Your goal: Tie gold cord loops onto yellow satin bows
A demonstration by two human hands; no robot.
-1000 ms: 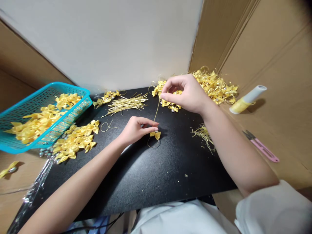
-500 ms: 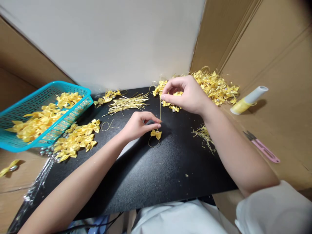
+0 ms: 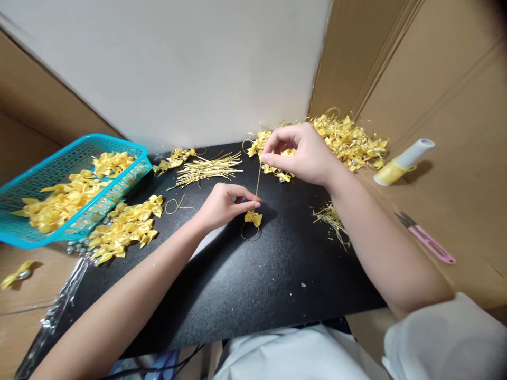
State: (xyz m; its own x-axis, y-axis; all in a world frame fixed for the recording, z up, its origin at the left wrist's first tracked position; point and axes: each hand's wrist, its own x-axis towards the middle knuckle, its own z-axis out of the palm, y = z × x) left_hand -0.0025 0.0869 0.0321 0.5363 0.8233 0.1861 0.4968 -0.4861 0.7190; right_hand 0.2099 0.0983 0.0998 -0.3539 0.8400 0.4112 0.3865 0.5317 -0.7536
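Between both hands runs a thin gold cord, stretched nearly upright. My right hand is closed, pinching the cord's upper end between thumb and fingertips. Lower down, my left hand is closed too, its thumb and index finger pinched on the cord just above a yellow ribbon bow. A loop of cord hangs below that bow, close to the black table surface. How the cord is fastened to the bow is hidden by my left fingertips.
A blue basket of yellow bows stands at left, with loose bows beside it. Cut gold cords lie behind my left hand. At right are a pile of corded bows, cord scraps, pink snips and a spool.
The cord between my hands now slants slightly, its lower end shifted a little left with my left fingertips. My right hand has barely moved.
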